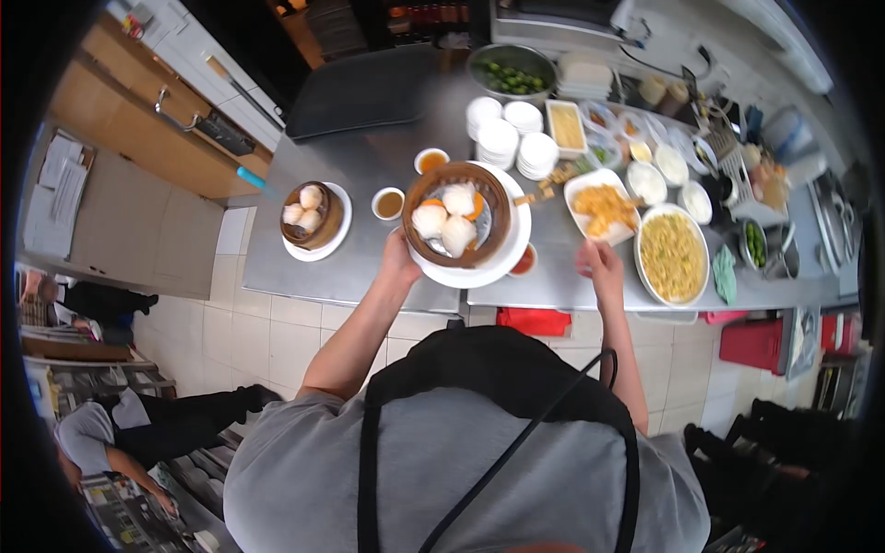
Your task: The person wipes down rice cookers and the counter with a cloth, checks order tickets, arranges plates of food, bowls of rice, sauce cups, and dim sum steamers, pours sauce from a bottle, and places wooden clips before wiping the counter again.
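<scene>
My left hand (pixel 398 261) grips the near left edge of a white plate (pixel 523 226). On that plate stands a round bamboo steamer (pixel 501 214) with several pale dumplings (pixel 458 235) and orange slices inside. My right hand (pixel 601 265) is beside the near edge of a white dish of golden fried food (pixel 604 210); its fingers are loosely bent, slightly blurred and apart, with nothing visible in them. Sauce cups (pixel 388 203) sit around the plate, one brown, one orange (pixel 430 161) and one red (pixel 524 262). A second steamer of dumplings (pixel 311 217) rests on another white plate at the left.
An oval dish of fried rice or noodles (pixel 673 255) stands right of my right hand. Behind are stacked white cups (pixel 498 138), a metal bowl of greens (pixel 512 74) and small tubs. A green cloth (pixel 724 275) lies near the counter's front edge. Other people (pixel 138 429) are behind me.
</scene>
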Available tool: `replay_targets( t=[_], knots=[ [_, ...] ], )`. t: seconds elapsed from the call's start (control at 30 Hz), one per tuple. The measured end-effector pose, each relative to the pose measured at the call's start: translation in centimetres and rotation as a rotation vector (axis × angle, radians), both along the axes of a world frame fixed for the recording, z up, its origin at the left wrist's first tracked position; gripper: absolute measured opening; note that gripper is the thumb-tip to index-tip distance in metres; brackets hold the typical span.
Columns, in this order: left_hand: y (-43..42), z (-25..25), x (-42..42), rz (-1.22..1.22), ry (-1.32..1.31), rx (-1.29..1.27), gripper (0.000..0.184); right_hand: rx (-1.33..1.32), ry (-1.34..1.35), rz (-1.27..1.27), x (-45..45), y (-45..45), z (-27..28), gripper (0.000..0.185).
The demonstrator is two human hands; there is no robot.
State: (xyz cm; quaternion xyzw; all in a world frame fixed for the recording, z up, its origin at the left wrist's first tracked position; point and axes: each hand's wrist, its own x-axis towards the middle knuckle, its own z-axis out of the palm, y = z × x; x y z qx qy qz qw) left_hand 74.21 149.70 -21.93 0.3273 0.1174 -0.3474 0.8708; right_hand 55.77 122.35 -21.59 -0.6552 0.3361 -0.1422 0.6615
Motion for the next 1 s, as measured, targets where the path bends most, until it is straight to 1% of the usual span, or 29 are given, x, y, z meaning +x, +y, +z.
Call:
replay_targets(
  t=[0.03,0.07,0.1,0.17,0.2,0.27,0.33,0.4,0.47,0.57,0.73,0.8,0.83,0.97,1.0],
  knots=[
    [0.5,1.2,1.8,0.071,-0.009,0.016,0.040,-0.215,0.056,-0.006,-0.2,-0.5,-2.2,0.026],
    [1.4,0.9,4.4,0.079,-0.060,-0.061,0.040,-0.464,0.101,-0.047,-0.6,-0.2,-3.6,0.024],
    [2.0,1.2,7.0,0.121,-0.071,-0.053,0.040,-0.709,0.150,-0.092,-1.0,0.2,-4.6,0.022],
    [2.9,1.5,12.5,0.176,-0.104,-0.072,0.041,-1.115,0.232,-0.110,-1.6,1.1,-6.3,0.022],
    [3.1,1.3,15.3,0.189,-0.117,-0.093,0.042,-1.122,0.230,-0.116,-1.5,1.7,-6.8,0.022],
    [3.1,0.8,20.6,0.311,-0.163,-0.002,0.046,-1.240,0.247,-0.162,-1.3,2.8,-7.2,0.026],
    [3.1,-0.7,26.1,0.406,-0.196,0.003,0.043,-1.236,0.255,-0.181,-1.0,2.9,-7.2,0.025],
    [3.5,-4.0,32.4,0.422,-0.190,-0.007,0.042,-1.232,0.263,-0.207,-0.8,3.0,-7.1,0.025],
    [2.8,-4.3,35.8,0.443,-0.182,-0.016,0.041,-1.220,0.280,-0.197,-0.6,2.9,-7.1,0.025],
    [1.6,-5.2,40.0,0.555,-0.082,0.194,0.041,-1.188,0.312,-0.202,-0.3,2.9,-6.9,0.024],
    [-0.1,-6.8,43.5,0.584,-0.010,0.246,0.038,-1.172,0.336,-0.204,0.1,3.0,-6.6,0.024],
    [0.1,-9.1,45.2,0.611,0.019,0.266,0.038,-1.166,0.346,-0.216,0.1,3.0,-6.7,0.024],
    [0.4,-10.9,46.5,0.602,-0.016,0.289,0.039,-1.158,0.352,-0.212,0.2,3.0,-6.6,0.024],
    [0.0,-11.5,47.3,0.585,-0.009,0.319,0.040,-1.149,0.374,-0.210,0.3,2.9,-6.5,0.024],
    [0.1,-11.4,47.4,0.583,-0.016,0.375,0.041,-1.150,0.378,-0.215,0.2,2.8,-6.5,0.024]
  ],
)
